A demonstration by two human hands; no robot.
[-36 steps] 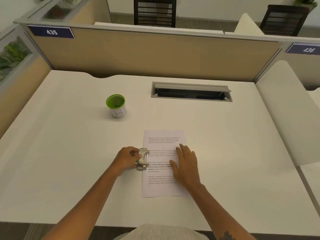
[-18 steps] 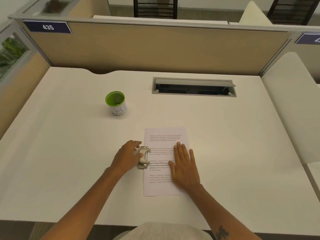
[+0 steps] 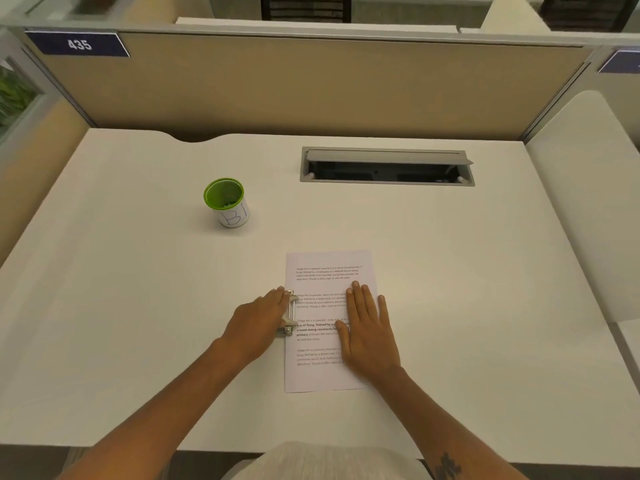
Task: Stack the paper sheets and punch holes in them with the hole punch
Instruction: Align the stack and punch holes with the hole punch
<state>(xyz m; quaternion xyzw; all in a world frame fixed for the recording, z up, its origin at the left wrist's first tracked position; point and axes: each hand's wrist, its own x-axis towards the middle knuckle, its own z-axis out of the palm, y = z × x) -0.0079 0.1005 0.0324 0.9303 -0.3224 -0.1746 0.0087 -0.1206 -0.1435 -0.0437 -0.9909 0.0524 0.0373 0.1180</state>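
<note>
A stack of printed paper sheets lies on the white desk, long side running away from me. A small grey metal hole punch sits on the stack's left edge, about halfway along. My left hand lies palm down over the punch's lever, covering most of it. My right hand rests flat on the right half of the sheets, fingers spread and pointing away from me. How many sheets are in the stack cannot be told.
A green-rimmed cup with writing on its white label stands to the far left of the paper. An open grey cable hatch is set into the desk behind. Tan partition walls close the back and left.
My left hand has shifted from gripping the punch's side to lying flatter on top of its lever. My right hand stays on the paper. The camera has tilted slightly.
</note>
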